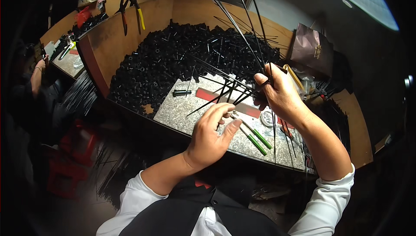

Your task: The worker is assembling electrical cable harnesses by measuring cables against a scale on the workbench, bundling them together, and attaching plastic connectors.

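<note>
My right hand [281, 89] is closed around a bunch of long thin black rods [237, 27]. They stick up past the top of the view, and others slant left and down from the fist. Lower and to the left, my left hand [211, 134] hovers over the worktop with fingers curved and thumb apart; nothing shows in its grasp. Just beyond its fingertips are loose black rods [222, 92]. Green-handled pliers [255, 140] lie to its right, their jaws close to the fingers. A red strip [208, 95] and a short dark cylindrical piece [182, 93] rest on the speckled worktop [169, 114].
A big heap of small black parts [173, 54] fills the back, inside wooden boards [151, 10]. Two hand tools [138, 13] hang there. A small round tin [267, 118] sits right; a dark paper bag [310, 49] stands behind. Another person [37, 78] works far left, near red stools [76, 143].
</note>
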Demonstrator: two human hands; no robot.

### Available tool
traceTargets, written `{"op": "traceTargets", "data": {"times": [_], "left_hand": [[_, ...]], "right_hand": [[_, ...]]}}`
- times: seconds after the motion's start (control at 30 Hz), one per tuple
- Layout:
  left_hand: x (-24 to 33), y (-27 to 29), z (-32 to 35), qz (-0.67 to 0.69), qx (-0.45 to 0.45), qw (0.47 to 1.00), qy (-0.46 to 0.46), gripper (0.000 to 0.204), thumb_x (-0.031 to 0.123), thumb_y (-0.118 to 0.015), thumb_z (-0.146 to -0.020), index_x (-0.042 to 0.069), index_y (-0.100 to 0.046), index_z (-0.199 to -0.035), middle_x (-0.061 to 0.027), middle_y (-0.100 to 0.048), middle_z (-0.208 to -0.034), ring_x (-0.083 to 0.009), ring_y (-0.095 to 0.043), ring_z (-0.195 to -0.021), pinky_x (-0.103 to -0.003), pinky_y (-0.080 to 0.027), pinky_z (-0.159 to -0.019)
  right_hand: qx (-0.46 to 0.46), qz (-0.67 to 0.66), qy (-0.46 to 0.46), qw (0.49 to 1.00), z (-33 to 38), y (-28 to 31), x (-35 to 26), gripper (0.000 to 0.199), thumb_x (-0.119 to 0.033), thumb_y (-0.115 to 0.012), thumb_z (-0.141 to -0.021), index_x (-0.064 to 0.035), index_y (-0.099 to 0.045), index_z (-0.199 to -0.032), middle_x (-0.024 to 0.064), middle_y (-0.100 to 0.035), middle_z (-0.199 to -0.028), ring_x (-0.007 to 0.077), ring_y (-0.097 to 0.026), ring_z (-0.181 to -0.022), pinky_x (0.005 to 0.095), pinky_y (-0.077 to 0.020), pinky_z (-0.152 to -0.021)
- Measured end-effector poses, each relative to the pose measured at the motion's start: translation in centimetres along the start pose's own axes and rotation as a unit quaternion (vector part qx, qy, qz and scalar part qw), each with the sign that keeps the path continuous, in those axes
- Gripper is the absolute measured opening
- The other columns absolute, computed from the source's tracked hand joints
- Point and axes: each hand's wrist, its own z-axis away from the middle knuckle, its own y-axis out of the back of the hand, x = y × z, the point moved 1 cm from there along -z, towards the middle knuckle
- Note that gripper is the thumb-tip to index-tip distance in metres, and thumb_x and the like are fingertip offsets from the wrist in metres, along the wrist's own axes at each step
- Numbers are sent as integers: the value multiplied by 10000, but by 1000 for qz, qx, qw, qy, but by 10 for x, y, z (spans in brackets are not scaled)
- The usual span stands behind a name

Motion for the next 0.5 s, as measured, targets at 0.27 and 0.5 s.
{"op": "traceTargets", "data": {"times": [0.27, 0.5], "left_hand": [[-11, -18, 8, 76, 14, 996, 43, 438, 331, -524, -962, -56, -515, -1168, -174, -611, -999, -232, -600, -865, -292, -475, -803], [-20, -18, -22, 244, -164, 913, 283, 596, 523, -316, -995, 12, -609, -1086, -10, -560, -851, -78, -464, -758, -230, -388, -682]], "right_hand": [[-17, -10, 6, 1000, 0, -8, 3, 152, -144, -504, -973, -29, -420, -921, 28, -503, -703, 97, -576, -582, 233, -486, -484], [10, 97, 94, 991, 17, -19, -10, 134, -63, -593, -905, -3, -474, -896, 54, -470, -679, 101, -429, -610, 275, -402, -546]]}}
